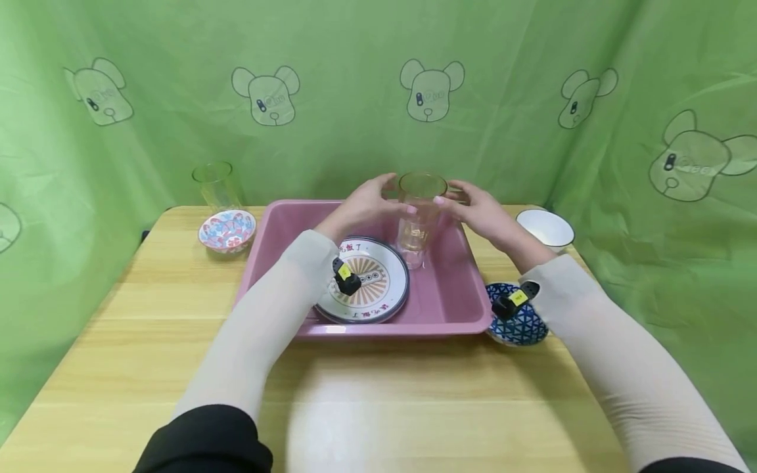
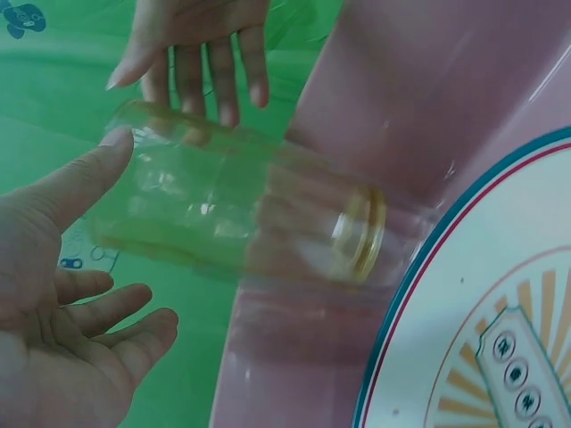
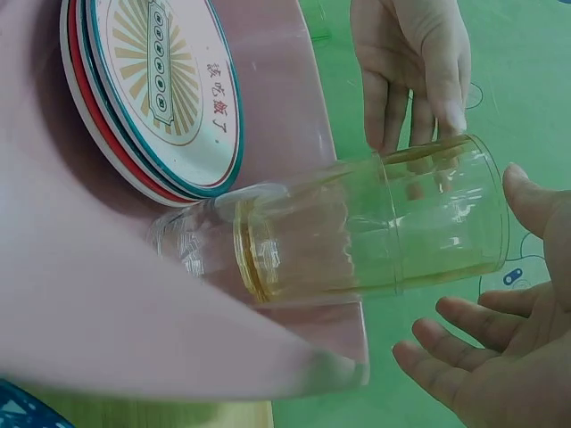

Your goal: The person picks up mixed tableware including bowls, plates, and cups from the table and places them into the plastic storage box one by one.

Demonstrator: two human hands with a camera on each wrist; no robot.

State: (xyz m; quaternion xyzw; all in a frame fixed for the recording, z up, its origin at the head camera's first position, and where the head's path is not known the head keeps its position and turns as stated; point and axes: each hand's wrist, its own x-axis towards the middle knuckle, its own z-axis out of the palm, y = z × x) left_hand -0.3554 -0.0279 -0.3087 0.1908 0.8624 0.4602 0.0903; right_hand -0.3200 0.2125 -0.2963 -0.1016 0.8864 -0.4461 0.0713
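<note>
A yellow-tinted drinking glass [image 1: 422, 190] stands upright, nested in a clear glass [image 3: 183, 245] inside the pink tub [image 1: 473, 289]. My left hand [image 1: 368, 205] is at its left side; in the left wrist view the thumb tip overlaps the rim, while the other fingers are spread away from the wall. On the opposite side is my right hand [image 1: 478, 209], its fingers loosely extended around the upper part and its thumb close by the rim in the right wrist view. Left of the glasses lies a stack of plates [image 1: 378, 289], the top one with a sunburst print.
Behind the tub's left side stands another yellowish glass [image 1: 220, 187], with a pink-and-blue patterned bowl [image 1: 227, 230] in front. To the right are a white bowl [image 1: 547, 228] and a blue patterned bowl [image 1: 520, 326]. Green curtain [image 1: 355, 98] surrounds the wooden table [image 1: 378, 407].
</note>
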